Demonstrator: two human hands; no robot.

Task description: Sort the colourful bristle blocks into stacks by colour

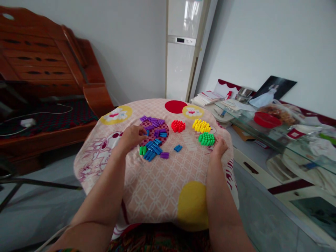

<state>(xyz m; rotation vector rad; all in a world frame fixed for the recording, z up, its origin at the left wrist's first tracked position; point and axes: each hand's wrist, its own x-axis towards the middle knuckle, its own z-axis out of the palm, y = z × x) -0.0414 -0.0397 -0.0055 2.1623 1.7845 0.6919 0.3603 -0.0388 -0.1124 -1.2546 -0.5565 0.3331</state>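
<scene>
My left hand rests on the patterned cloth, its fingers curled in a pinch on a small blue peg at the edge of a mixed pile of blue pegs and purple pegs. A pair of green pegs lies just below that hand. My right hand lies at the cloth's right edge, fingers bent, beside the green peg cluster. Sorted clusters of red pegs and yellow pegs stand further back. A loose blue peg lies between my hands.
A wooden bench with a charger and cable stands at the left. A tall white air conditioner rises behind the table. At the right, a glass-topped cabinet carries papers, a red bowl, bags and a photo.
</scene>
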